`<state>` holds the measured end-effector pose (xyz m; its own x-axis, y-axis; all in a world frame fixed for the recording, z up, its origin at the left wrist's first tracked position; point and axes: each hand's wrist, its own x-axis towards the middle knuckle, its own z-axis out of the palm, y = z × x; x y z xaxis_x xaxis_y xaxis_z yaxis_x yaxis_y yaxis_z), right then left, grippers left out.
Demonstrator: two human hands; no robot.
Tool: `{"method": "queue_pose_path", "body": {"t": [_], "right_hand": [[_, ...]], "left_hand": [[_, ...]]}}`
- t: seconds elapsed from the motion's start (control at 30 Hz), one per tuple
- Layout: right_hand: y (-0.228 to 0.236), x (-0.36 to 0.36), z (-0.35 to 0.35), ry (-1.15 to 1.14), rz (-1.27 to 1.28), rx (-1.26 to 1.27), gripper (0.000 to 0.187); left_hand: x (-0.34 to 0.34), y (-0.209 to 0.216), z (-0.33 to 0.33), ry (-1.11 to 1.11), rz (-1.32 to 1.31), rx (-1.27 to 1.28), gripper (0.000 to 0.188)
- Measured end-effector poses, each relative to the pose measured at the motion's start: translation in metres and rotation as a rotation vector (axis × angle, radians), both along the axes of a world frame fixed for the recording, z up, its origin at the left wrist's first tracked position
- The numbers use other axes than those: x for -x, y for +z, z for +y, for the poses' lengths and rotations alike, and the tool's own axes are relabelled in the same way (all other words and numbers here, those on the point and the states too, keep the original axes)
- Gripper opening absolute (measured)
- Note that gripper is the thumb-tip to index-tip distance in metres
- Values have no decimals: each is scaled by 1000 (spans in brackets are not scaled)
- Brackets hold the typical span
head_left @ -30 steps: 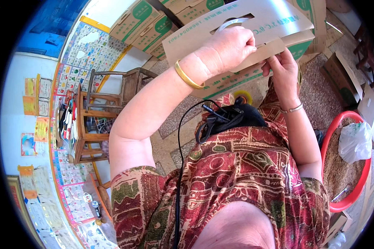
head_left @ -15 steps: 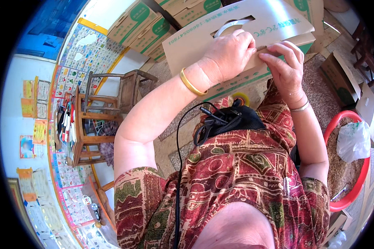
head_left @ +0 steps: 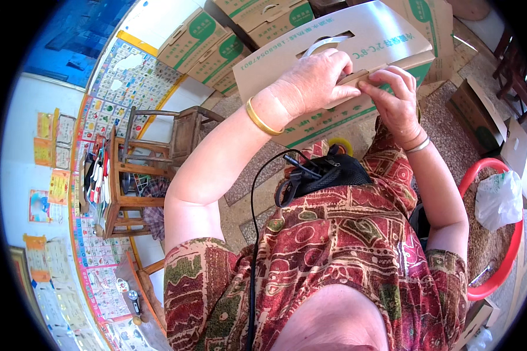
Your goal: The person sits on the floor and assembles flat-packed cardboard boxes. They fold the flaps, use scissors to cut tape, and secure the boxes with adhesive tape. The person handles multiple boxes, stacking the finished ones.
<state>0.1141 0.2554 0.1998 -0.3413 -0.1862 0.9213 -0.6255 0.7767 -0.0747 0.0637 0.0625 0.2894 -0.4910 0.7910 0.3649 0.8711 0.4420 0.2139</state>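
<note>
In front of me stands a cardboard carton (head_left: 386,36) with green print, its top panel leaning toward me. A pale carrying handle (head_left: 328,44) loops out of the slot in that panel. My left hand (head_left: 316,81) has its fingers curled over the near edge of the panel, thumb stretched toward the right. Thumb and fingers of my right hand (head_left: 395,96) pinch a small cardboard tab (head_left: 355,76) at the same edge, close to the left thumb. What lies under the left fingers is partly hidden.
Similar cartons (head_left: 199,41) are stacked behind. To the left are a wooden chair (head_left: 184,131) and a wooden rack (head_left: 114,187) with papers. A red-rimmed tub (head_left: 512,257) of brown grains, with a white plastic bag (head_left: 499,200) on it, sits at right.
Both hands have shifted slightly down along the edge, and the left thumb has straightened toward the right hand. The cardboard tab now shows between them.
</note>
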Motion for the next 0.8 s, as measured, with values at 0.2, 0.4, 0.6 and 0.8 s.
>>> {"method": "queue_pose_path", "body": {"t": [0.2, 0.4, 0.6, 0.8], "right_hand": [[-2, -2, 0, 15, -1, 10, 33], [4, -9, 0, 35, -24, 28, 33], [6, -12, 1, 37, -72, 14, 33], [6, -11, 2, 51, -94, -11, 33]], "left_hand": [[-2, 7, -2, 15, 100, 244, 20], [12, 3, -6, -164, -10, 138, 19], [14, 14, -7, -126, -290, 62, 17], [6, 9, 0, -52, -155, 85, 17]]}}
